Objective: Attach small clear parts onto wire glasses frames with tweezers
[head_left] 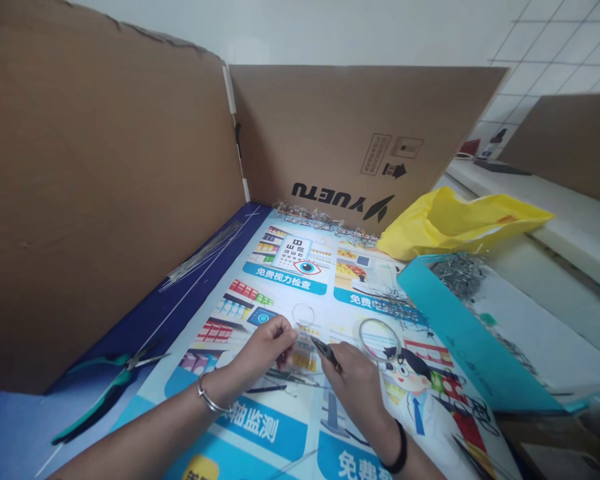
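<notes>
My left hand [267,343] is closed in a pinch on a thin wire, whose round loop [304,315] rises above the fingertips. In my right hand [353,380] is a pair of pliers [324,350], its jaws pointing at the left fingertips. Whether the jaws touch the wire is too small to tell. A coil of wire [363,339] lies just beyond my right hand. Under both hands, several cut wire pieces [290,379] lie on the printed sheet [220,407].
Teal-handled pliers [115,383] lie open at the left, near a bundle of straight wires [200,257]. Cardboard panels [320,120] stand at the left and back. At the right are a yellow bag [460,223] and a turquoise box [480,347] holding tangled wire pieces [459,275].
</notes>
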A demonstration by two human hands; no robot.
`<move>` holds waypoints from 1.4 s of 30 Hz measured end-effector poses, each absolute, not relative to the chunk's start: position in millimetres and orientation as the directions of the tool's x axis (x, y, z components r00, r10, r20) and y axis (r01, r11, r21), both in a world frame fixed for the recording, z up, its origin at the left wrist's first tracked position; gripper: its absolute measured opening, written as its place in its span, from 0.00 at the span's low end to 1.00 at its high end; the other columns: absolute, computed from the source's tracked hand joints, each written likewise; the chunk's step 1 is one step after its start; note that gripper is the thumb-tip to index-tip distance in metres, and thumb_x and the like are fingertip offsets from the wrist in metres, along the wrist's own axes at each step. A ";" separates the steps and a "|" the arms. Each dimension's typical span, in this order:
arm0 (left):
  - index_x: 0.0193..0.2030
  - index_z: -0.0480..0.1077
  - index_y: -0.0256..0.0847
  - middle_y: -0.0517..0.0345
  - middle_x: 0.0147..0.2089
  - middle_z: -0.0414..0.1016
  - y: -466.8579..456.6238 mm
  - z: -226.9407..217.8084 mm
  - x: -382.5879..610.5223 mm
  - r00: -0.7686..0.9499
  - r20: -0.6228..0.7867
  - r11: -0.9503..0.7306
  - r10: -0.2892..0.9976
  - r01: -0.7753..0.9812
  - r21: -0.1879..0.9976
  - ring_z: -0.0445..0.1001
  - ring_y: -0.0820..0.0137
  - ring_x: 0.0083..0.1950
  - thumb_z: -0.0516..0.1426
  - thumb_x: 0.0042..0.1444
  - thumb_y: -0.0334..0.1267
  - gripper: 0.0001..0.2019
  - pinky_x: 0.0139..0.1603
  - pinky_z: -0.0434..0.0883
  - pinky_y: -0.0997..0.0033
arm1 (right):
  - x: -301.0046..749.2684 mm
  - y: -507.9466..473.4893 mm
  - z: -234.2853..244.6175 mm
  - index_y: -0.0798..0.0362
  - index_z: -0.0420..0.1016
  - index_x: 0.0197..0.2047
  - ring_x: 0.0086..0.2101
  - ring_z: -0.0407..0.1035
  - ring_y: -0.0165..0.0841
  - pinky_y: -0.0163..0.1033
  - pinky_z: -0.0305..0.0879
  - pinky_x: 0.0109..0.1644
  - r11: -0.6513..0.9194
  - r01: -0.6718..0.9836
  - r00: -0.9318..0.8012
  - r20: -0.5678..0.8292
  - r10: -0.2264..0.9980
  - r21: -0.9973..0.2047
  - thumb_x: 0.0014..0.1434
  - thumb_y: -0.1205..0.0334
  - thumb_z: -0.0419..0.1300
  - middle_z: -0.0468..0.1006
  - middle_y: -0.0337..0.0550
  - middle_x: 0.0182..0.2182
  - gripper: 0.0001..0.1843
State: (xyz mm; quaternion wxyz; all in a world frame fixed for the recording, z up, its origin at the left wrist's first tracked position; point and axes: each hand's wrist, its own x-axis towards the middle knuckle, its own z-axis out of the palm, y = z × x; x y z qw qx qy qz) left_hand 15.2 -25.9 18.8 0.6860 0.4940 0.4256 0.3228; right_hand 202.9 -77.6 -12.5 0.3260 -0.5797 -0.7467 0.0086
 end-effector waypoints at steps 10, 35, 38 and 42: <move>0.28 0.57 0.41 0.64 0.18 0.69 -28.0 20.7 14.0 0.491 -0.261 0.360 0.831 -0.117 0.926 0.63 0.77 0.18 0.59 0.51 0.47 0.16 0.20 0.62 0.79 | 203.3 -77.1 -11.3 0.53 0.69 0.27 0.25 0.65 0.30 0.34 0.55 0.29 0.313 0.851 -0.099 0.457 0.884 -0.422 0.62 0.56 0.50 0.70 0.40 0.22 0.15; 0.30 0.65 0.38 0.63 0.19 0.69 -26.9 17.5 13.2 0.534 -0.314 0.380 0.785 -0.015 0.925 0.65 0.77 0.17 0.57 0.51 0.45 0.12 0.20 0.63 0.77 | 202.8 -76.6 -9.1 0.53 0.67 0.23 0.23 0.64 0.29 0.32 0.52 0.26 0.269 0.851 -0.086 0.386 0.918 -0.450 0.61 0.54 0.51 0.69 0.38 0.20 0.18; 0.29 0.65 0.38 0.63 0.18 0.70 -26.3 14.4 12.8 0.521 -0.329 0.369 0.788 0.027 0.929 0.64 0.77 0.16 0.57 0.51 0.43 0.10 0.21 0.63 0.78 | 202.9 -77.0 -9.6 0.53 0.67 0.24 0.23 0.64 0.29 0.32 0.52 0.26 0.264 0.853 -0.088 0.375 0.923 -0.450 0.61 0.54 0.52 0.70 0.38 0.20 0.17; 0.27 0.65 0.38 0.64 0.16 0.69 -26.8 12.7 13.1 0.495 -0.348 0.352 0.796 0.089 0.932 0.64 0.77 0.16 0.55 0.50 0.39 0.07 0.21 0.64 0.77 | 203.3 -77.8 -11.8 0.53 0.67 0.25 0.25 0.65 0.30 0.33 0.54 0.28 0.276 0.859 -0.104 0.380 0.919 -0.432 0.60 0.56 0.53 0.70 0.38 0.22 0.15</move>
